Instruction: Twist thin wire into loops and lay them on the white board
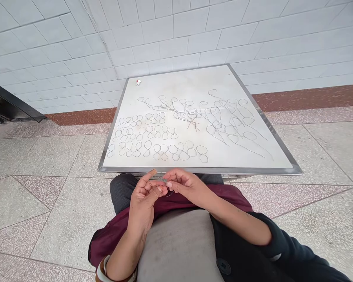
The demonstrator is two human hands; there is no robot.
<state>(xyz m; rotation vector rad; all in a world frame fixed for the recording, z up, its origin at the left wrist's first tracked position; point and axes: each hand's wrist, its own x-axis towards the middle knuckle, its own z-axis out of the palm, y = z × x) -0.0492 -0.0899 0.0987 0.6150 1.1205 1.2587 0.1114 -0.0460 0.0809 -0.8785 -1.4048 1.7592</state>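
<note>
My left hand (145,199) and my right hand (186,188) meet just below the near edge of the white board, above my lap. Between their pinched fingers is a thin wire (169,194) with a curved part hanging under the fingertips. A short, thin greenish strip (158,179) runs between the two hands; its exact kind is too small to tell. On the board, several figure-eight wire loops (161,152) lie in rows at the left. Long-tailed wire loops (217,127) lie tangled at the centre and right.
The white board (176,84) has a metal rim and stands against a tiled wall (188,43). A small red and white object (138,82) sits at its far left corner. Speckled floor tiles (61,219) surround it. A dark object (11,102) is at the far left.
</note>
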